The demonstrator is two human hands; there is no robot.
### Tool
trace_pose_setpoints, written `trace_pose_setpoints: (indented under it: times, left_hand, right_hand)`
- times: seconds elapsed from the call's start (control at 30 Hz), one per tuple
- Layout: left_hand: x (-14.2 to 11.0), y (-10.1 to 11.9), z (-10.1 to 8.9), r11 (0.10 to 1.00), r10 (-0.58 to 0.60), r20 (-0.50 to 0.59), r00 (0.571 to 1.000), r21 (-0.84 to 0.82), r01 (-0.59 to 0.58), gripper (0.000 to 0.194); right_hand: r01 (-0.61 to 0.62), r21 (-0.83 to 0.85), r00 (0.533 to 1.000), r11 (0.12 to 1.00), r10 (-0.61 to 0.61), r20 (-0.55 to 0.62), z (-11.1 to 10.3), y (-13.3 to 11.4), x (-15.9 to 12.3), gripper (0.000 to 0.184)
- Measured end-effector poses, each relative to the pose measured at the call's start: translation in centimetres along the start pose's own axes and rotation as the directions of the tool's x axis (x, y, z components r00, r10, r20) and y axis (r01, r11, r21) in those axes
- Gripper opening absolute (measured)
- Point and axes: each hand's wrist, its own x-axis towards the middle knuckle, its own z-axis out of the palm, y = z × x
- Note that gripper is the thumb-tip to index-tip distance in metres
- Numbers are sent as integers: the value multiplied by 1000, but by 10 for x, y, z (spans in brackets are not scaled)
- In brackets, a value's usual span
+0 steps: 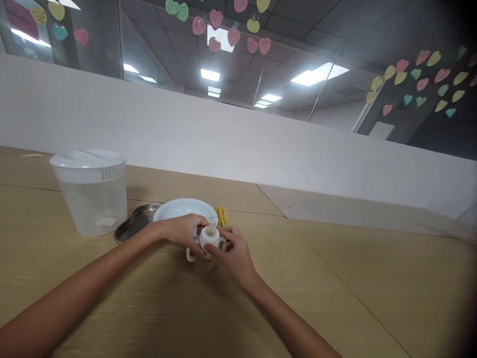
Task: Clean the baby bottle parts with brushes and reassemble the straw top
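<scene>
A baby bottle (203, 264) with a clear body, a side handle at each side, a white collar and a see-through nipple stands upright on the table in the middle of the head view. My left hand (186, 232) reaches across from the left, its thumb and fingers closed about the white collar (210, 236). From the right, my right hand (238, 254) pinches the same collar with thumb and fingertips. The nipple (211, 228) sticks up between both hands. Part of the bottle's body and handles is hidden behind the fingers.
Behind my left hand lies a white basin (182, 206), with a small clear cup (153, 211) and a dark kidney-shaped tray (132, 226) beside it. A yellow item (222, 215) lies to its right. A translucent lidded bucket (91, 199) stands at left. A white wall (186, 129) edges the table.
</scene>
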Motion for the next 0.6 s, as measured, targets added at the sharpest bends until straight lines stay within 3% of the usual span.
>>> trace_pose_setpoints:
  times: [0.3,0.47,0.53,0.6]
  left_hand:
    - [-1,8,-2,999,-47,41,998,22,47,42]
    - [-21,12,-29,983,-132,91,987,139,119,76]
    - [-32,5,-44,958,-220,19,975,192,212,75]
    - [-40,-5,-56,889,-312,-110,944,317,331,57]
  right_hand:
    - [9,136,993,991,8,-119,13,1,-11,32]
    - [19,140,995,990,-5,-103,12,0,-11,31]
    - [13,129,996,992,0,-94,13,-1,-11,30]
    - [0,127,996,992,12,-92,14,-2,-11,29]
